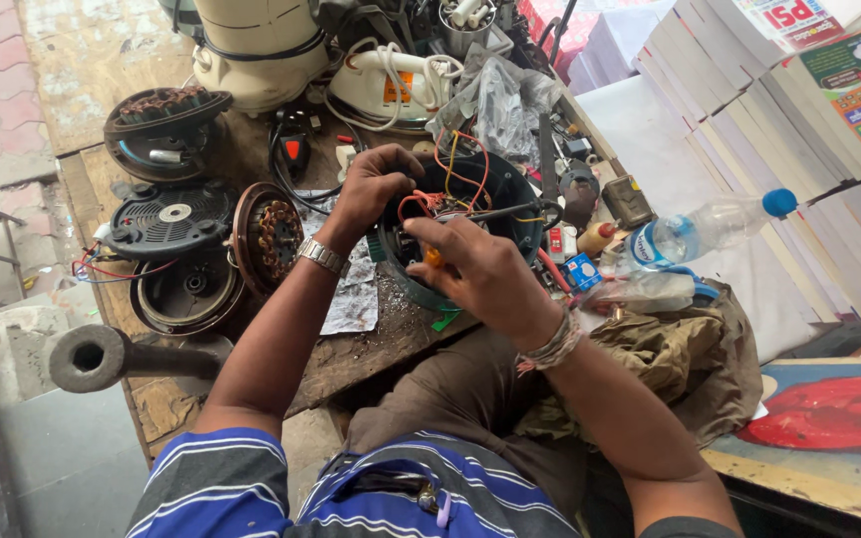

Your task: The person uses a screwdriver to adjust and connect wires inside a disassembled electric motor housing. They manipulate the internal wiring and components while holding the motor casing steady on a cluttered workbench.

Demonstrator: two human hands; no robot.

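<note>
Right now I grip the round motor housing (470, 224) with my left hand (376, 189) mid-worktop (371, 339) — my right hand (480, 274) pinches an orange-handled tool (433, 256) at its wires (445, 164), bottle (700, 229) right.

My only view sits on the head — looking steeply down, close over the workbench (371, 334) edge and my own lap.

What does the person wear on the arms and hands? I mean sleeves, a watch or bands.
Both forearms are bare. The left hand has a silver metal watch at the wrist. The right hand has several thin thread bands, pale and reddish, around the wrist. The short sleeves are blue with white stripes. No gloves or rings are visible.
</note>
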